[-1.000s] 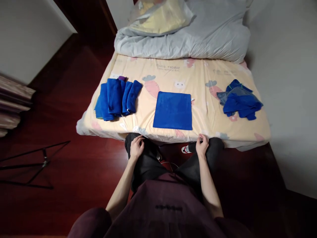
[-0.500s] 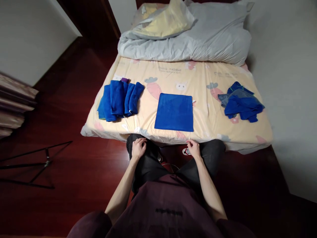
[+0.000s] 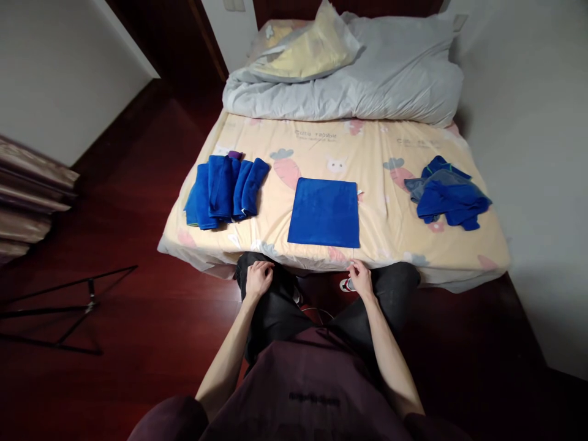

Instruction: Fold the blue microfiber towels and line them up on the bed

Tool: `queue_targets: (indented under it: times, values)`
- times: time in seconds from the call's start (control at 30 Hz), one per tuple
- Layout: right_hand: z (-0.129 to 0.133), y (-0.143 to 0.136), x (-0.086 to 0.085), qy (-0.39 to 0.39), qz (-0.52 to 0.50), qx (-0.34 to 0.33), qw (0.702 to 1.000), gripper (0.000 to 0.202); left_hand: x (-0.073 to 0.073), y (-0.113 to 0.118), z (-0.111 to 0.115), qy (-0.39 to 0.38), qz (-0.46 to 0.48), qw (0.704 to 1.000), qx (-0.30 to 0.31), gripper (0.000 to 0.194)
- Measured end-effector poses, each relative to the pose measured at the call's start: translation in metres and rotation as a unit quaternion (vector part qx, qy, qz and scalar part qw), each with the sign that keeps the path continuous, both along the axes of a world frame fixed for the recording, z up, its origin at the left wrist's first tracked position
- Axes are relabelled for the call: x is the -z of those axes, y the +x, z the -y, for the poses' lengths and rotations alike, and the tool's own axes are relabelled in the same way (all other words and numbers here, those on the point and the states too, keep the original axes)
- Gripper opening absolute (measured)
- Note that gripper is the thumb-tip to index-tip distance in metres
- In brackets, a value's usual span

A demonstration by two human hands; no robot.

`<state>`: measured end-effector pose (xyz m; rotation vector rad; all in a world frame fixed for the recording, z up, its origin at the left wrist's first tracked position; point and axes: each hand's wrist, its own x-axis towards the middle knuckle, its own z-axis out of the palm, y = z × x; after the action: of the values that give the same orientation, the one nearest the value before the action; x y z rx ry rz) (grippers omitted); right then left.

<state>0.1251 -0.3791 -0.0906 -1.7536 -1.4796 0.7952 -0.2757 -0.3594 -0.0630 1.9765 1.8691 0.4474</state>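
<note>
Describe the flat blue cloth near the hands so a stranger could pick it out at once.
Start at the bed with the carrot-print sheet. At its near edge, just beyond the right hand, lies the flat blue cloth. It alone is spread out as a smooth square; the rolled blue cloths to the left are bundled, and the blue pile to the right is crumpled.

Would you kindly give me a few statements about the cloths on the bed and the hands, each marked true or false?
1. A flat blue cloth lies spread on the bed just beyond the hands. True.
2. The left hand holds a cloth. False: it rests on the knee, holding nothing.
3. Folded blue cloths lie in a row at the bed's left. True.
4. The rumpled pile is red. False: it is blue with some grey.
5. The right hand is at the bed's near edge. True.
</note>
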Motion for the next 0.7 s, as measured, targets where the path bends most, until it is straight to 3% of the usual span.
queue_targets:
  times: [0.3, 0.43, 0.57, 0.7]
  values:
    - [0.000, -0.003, -0.010, -0.009, -0.045, 0.014, 0.999, 0.054, -0.006, 0.007, 0.003, -0.014, 0.004, 1.000, 0.007, 0.039]
    - [-0.001, -0.004, -0.016, -0.003, -0.134, 0.078, 0.988, 0.061, -0.005, 0.005, 0.003, -0.027, 0.018, 0.999, 0.016, 0.036]
    - [0.003, -0.002, -0.025, 0.056, -0.087, 0.152, 0.983, 0.057, -0.007, -0.001, -0.006, -0.029, 0.154, 0.987, -0.025, 0.040]
    - [-0.004, 0.008, -0.032, 0.117, 0.000, 0.122, 0.986, 0.044, -0.019, 0.004, -0.036, 0.003, 0.257, 0.964, -0.060, 0.043]
